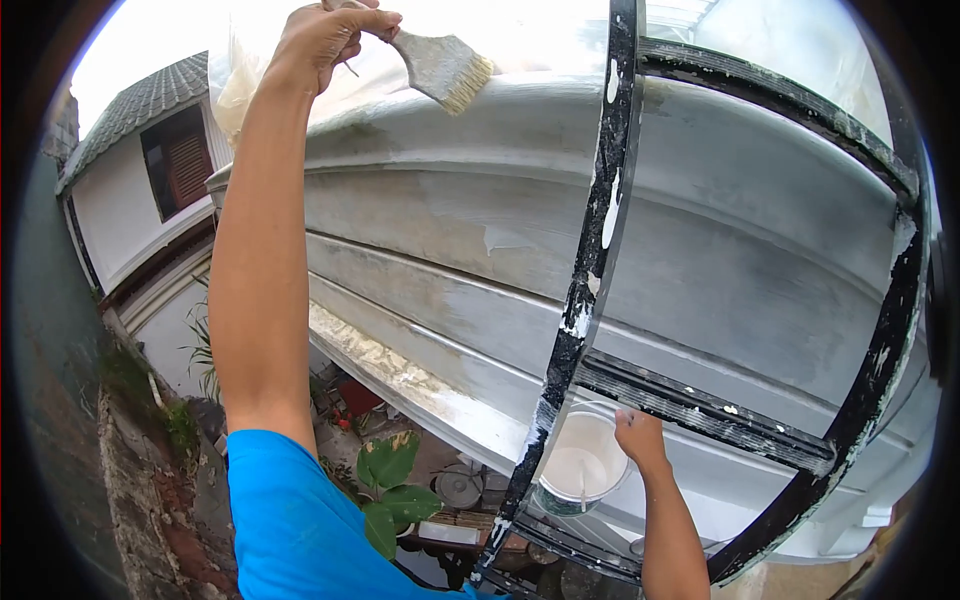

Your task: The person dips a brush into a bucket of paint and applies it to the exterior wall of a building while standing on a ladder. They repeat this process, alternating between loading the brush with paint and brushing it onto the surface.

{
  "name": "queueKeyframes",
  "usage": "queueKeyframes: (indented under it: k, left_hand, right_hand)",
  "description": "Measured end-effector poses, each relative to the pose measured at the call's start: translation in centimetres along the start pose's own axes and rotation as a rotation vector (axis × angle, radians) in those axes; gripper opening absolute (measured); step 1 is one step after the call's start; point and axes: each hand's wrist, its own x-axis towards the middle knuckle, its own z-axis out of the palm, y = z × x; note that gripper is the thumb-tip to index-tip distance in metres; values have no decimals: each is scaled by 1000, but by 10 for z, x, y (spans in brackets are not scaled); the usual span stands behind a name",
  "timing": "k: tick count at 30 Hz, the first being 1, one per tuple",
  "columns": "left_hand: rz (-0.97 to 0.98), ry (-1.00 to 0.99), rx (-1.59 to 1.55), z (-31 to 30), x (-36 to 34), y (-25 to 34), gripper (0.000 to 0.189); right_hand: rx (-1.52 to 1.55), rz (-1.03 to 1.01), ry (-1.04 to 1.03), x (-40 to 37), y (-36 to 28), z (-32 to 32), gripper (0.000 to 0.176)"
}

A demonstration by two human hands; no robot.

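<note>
High at the upper left, my left hand (325,42) is closed round the handle of a wide paintbrush (440,68). Paint coats the brush, and its pale bristles point down and right, close over the top edge of a grey-white moulded ledge (430,128). Lower right, my right hand (641,438) is closed at the rim of a paint bucket (556,503), its fingers partly hidden. White paint (578,462) fills part of the bucket, and a thin stick-like thing stands in it. The bucket sits behind the paint-spattered black ladder (580,300), below a rung.
Clear plastic sheeting (240,75) hangs behind the ledge. Far below lie a yard with a green-leaved plant (388,480) and a round lid (459,487). A white house with a shuttered window (183,160) stands left, beside a mossy wall (60,300).
</note>
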Motion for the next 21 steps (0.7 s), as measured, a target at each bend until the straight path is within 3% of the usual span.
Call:
queueKeyframes:
  k: [2,5,8,11,14,16,18,21]
  left_hand:
    - [-39,60,-240,19,-11,-5,24]
    - [-119,191,-405,43,-21,-12,26]
    - [-18,286,-444,52,-29,-10,26]
    - [57,354,-672,68,-40,10,26]
    - [97,389,-846,99,-43,28,27]
    - [127,367,-884,128,-51,40,25]
    - [88,372,-730,150,-61,25,23]
    - [34,484,-707,148,-96,8,22]
  right_hand:
    - [14,123,-52,-3,-12,-8,31]
    - [21,112,-82,-3,-16,-14,34]
    - [-1,141,-60,-4,-6,-4,34]
    - [-31,187,-154,-3,-14,-12,34]
    - [-25,81,-44,-3,-9,-6,33]
    - [-35,55,-54,-3,-18,-16,34]
    - [-32,25,-35,-2,-19,-16,35]
    - [-20,-11,12,-3,-9,-9,35]
